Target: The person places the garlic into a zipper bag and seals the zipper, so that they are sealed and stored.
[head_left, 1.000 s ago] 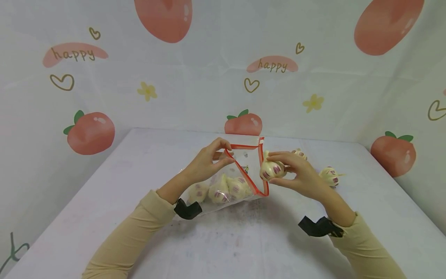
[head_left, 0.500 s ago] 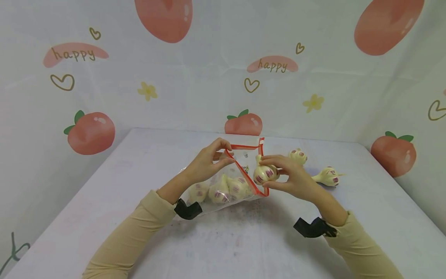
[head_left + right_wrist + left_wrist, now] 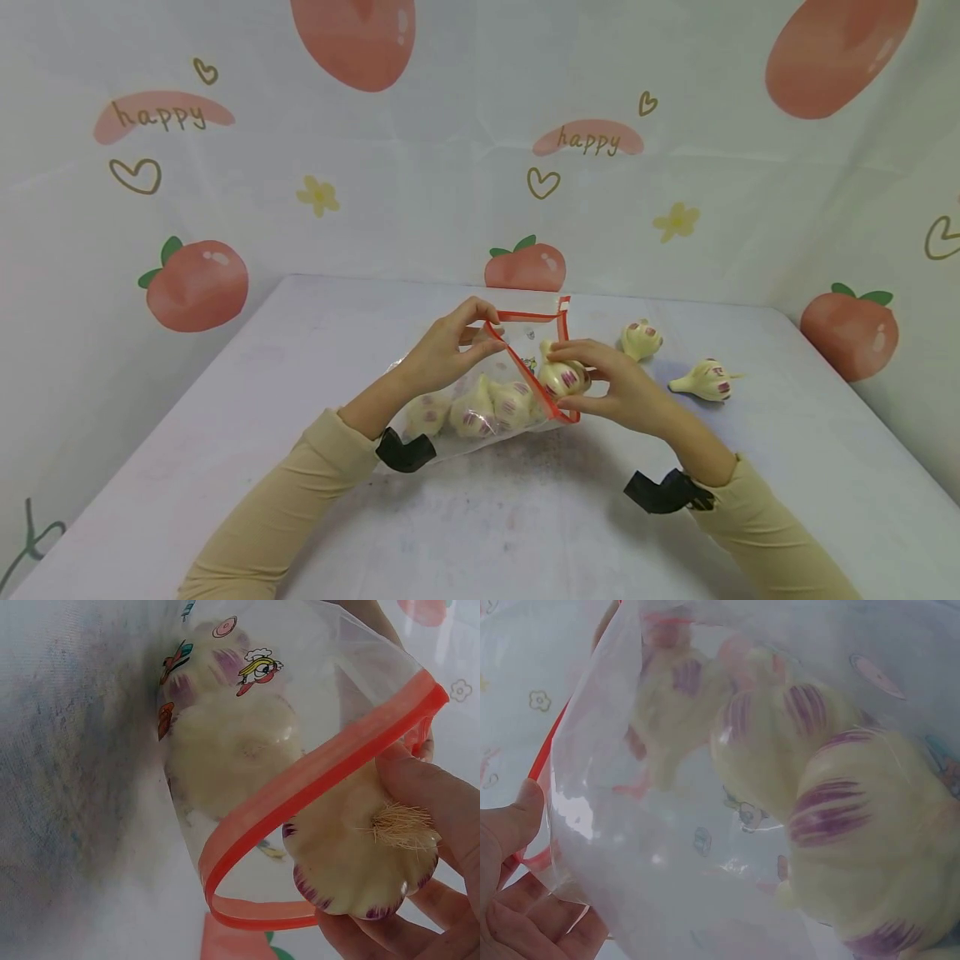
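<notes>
A clear zip bag [image 3: 450, 450] with a red edge lies on its side, mouth facing right and held apart. My left hand [image 3: 442, 350] pinches the upper rim of that mouth. Several garlic bulbs [image 3: 472, 410] with purple streaks rest inside, seen through the plastic in the left wrist view too. In my right hand [image 3: 622, 387] another garlic bulb [image 3: 360, 847] is gripped between thumb and fingers, its root tuft facing the right wrist camera. This bulb sits in the bag's mouth, partly past the red rim [image 3: 300, 787].
Two more garlic bulbs lie on the white table to the right: one garlic bulb [image 3: 641, 340] farther back, the other garlic bulb [image 3: 707, 381] nearer the right forearm. A printed cloth backdrop [image 3: 420, 225] rises behind the table [image 3: 300, 333].
My right hand has moved left, carrying its garlic bulb from beside the bag into the mouth. Both bulbs on the table now show fully. The left hand has stayed put.
</notes>
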{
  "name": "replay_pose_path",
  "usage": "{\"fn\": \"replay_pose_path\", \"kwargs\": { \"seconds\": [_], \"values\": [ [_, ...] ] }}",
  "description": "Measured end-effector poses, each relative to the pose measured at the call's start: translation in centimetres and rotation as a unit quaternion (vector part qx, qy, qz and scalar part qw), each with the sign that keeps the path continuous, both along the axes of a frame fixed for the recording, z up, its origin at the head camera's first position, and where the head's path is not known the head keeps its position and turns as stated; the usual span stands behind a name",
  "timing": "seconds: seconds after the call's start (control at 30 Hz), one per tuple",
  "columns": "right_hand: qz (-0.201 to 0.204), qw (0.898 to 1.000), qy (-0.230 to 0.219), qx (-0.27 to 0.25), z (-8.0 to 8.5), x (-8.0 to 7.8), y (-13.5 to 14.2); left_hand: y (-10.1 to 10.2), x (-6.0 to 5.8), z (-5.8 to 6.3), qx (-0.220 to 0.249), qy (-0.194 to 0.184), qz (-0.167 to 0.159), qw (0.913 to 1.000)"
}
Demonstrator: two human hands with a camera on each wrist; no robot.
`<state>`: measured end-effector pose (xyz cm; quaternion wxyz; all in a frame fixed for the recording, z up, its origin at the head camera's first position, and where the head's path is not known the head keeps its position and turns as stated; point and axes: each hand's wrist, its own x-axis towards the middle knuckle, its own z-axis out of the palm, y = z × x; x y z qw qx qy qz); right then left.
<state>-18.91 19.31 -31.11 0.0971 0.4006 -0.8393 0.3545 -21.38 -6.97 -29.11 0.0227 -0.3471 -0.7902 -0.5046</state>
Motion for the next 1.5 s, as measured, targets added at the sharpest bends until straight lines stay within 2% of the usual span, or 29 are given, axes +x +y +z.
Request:
{"fn": "replay_pose_path", "kwargs": {
  "seconds": [0.37, 0.6, 1.1, 1.5],
  "values": [
    [0.0, 1.0, -0.022, 0.009, -0.2, 0.0, -0.4, 0.1, 0.1, 0.2, 0.004, 0.007, -0.005, 1.0],
    [-0.002, 0.999, -0.044, 0.018, -0.4, 0.0, -0.6, 0.1, 0.1, 0.1, 0.002, -0.004, -0.004, 1.0],
    [0.002, 0.998, -0.063, 0.028, -0.6, -0.3, -1.1, 0.2, 0.0, -0.1, 0.005, 0.01, -0.007, 0.9999],
    [0.003, 0.997, -0.066, 0.046, -0.7, -0.5, -1.7, 0.2, 0.1, 0.0, -0.007, 0.005, 0.001, 1.0]
  ]
}}
